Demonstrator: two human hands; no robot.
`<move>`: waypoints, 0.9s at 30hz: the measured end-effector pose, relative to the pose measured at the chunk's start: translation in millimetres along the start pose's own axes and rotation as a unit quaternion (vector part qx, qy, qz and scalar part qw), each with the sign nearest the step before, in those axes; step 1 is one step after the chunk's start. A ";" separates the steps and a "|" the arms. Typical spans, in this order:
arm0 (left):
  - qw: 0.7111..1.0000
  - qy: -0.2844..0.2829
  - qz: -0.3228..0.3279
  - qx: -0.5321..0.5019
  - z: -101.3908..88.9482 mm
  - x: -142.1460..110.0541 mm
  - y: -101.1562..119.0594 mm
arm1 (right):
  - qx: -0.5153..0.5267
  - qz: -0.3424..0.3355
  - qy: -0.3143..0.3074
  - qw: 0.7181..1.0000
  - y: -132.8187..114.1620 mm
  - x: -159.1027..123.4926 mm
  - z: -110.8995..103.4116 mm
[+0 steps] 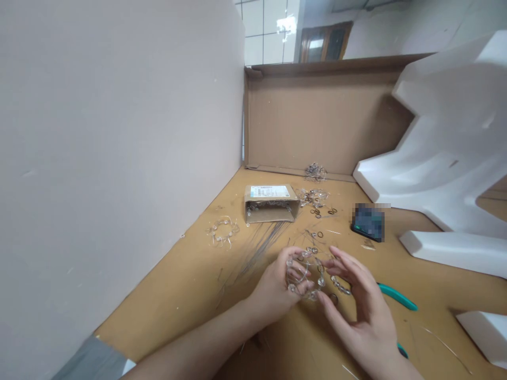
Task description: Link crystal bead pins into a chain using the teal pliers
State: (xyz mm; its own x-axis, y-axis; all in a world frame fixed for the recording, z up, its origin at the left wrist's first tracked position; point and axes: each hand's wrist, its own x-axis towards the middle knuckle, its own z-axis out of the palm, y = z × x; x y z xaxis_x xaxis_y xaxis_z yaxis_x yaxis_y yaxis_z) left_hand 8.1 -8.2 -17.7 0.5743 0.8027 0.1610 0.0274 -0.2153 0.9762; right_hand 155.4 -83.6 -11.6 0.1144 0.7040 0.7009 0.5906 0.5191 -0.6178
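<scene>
Between me and the cardboard box (273,212), my left hand (273,289) grasps a clear beaded ring (321,282); my right hand (368,306) arches half-open fingers (351,263) beside it, contact impossible to tell.

Place: makeshift craft workbench; home or workshop unclear | centre: beaded ring (321,282), loose wires (267,243) over tan tabletop (158,316) | lower right: teal-handled tool (397,297) | right: white foam packing (435,174) | top: white tiles (253,26), wood-framed opening (325,47)
</scene>
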 end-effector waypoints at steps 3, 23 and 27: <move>1.000 0.009 0.004 0.009 -0.7 0.7 -0.7 | 0.001 0.011 0.001 1.000 -1.0 -1.8 2.0; 0.990 0.019 0.001 -0.142 -0.1 3.3 7.0 | -0.110 -0.139 -0.125 0.976 -13.4 -2.6 8.5; 0.979 -0.044 -0.052 -0.195 -1.7 5.4 10.6 | -0.079 -0.067 -0.075 0.992 -7.8 -3.4 2.2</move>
State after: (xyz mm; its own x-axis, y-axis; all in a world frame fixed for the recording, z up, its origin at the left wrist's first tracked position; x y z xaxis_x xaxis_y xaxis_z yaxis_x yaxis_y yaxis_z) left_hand 10.1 -5.3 -6.2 0.6534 0.7545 0.0620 -0.2150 0.1064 0.9708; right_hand 148.7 -89.0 -9.9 -0.0863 0.7043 0.7047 0.7123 0.5382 -0.4506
